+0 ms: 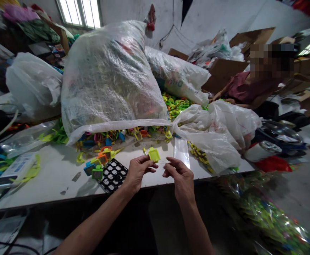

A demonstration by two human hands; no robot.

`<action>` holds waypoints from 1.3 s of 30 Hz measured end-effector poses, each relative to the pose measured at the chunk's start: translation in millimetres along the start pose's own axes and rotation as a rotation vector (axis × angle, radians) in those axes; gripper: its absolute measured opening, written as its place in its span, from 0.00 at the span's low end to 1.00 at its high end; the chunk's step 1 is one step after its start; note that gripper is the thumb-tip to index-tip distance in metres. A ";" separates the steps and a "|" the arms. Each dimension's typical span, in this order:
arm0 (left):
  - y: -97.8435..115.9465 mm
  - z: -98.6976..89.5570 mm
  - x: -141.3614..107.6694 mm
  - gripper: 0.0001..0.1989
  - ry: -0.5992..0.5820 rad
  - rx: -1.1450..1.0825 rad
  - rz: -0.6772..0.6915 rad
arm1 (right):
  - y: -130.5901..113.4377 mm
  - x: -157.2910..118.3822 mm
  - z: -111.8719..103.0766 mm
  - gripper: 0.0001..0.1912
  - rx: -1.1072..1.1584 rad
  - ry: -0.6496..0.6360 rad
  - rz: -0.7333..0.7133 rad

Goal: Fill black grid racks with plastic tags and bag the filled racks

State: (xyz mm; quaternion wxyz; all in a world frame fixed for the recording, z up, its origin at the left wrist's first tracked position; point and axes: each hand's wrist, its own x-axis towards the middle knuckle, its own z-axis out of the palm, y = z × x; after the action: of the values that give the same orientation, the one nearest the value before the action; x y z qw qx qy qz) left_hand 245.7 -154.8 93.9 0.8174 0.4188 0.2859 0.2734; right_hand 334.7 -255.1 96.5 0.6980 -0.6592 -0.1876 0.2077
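Observation:
My left hand pinches a square yellow-green plastic toy watch case between thumb and fingers, just above the white table. To its right, apart from the case, my right hand has its fingers bent together. Anything between those fingertips is too small or hidden to make out. Beside my left forearm lies a black plastic grid tray. Several toy watch pieces lie at the tray's far left edge, among them a green one, a blue one and an orange one.
A large filled plastic sack stands behind loose coloured parts on the table. A clear plastic bag lies beyond my right hand. More white sacks sit at right, where another person sits. A white box lies left.

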 end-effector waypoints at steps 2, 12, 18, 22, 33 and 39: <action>-1.2 1.3 2.2 0.17 0.001 0.048 0.029 | -2.4 -6.0 -5.0 0.15 -0.133 -0.027 -0.082; -2.4 9.2 13.3 0.29 -0.034 0.153 0.058 | -13.1 -2.3 -21.0 0.19 -0.215 -0.017 -0.110; -9.3 7.9 11.7 0.25 -0.020 0.243 0.080 | 3.0 15.6 -26.5 0.22 0.232 -0.012 0.102; -9.5 4.4 10.3 0.13 0.008 0.362 0.109 | 17.0 21.0 -27.5 0.16 0.412 -0.014 0.208; -21.2 -5.4 10.5 0.12 -0.055 0.298 -0.006 | 23.9 4.6 -11.1 0.20 0.383 -0.050 0.206; -27.7 -8.4 9.4 0.23 -0.065 0.187 -0.037 | 36.9 -2.2 -3.5 0.22 0.394 -0.071 0.258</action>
State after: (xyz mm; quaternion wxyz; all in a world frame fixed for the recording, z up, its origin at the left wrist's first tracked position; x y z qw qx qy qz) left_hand 252.1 -157.8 64.2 0.7884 0.4965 0.2913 0.2169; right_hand 333.1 -257.5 59.5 0.7737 -0.5210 -0.0823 0.3508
